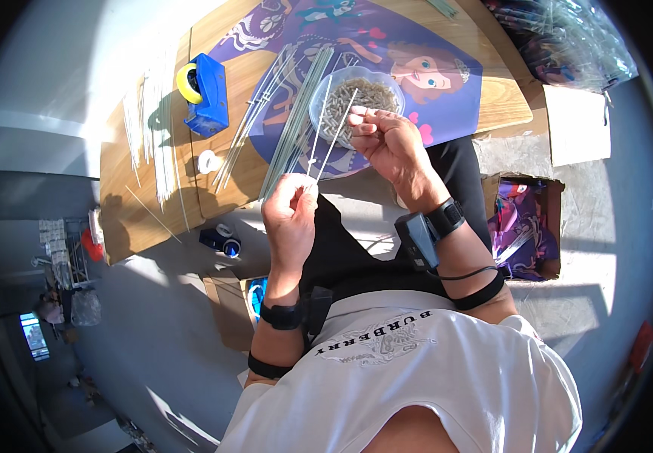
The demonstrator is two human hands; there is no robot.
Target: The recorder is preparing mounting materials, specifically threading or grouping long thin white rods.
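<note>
My left hand (291,211) is closed round the lower ends of two thin white rods (336,136), which fan apart as they point up and away. A small fitting shows low on the left rod. My right hand (393,147) is raised at the near right side of a clear plastic bowl (378,71), its thumb and fingertips pinched together. Whatever is between those fingertips is too small to make out. Many short greyish tube pieces (375,92) fill the bowl. Just left of it, a bundle of pale rods (300,113) lies on the purple printed sheet (447,113).
On the wooden table (504,98) stand a blue tape dispenser (209,94) with yellow tape and a small white spool (208,161). More rods (162,143) lie at the left. A plastic-wrapped pile (568,38) sits far right; an open carton (526,226) is on the floor.
</note>
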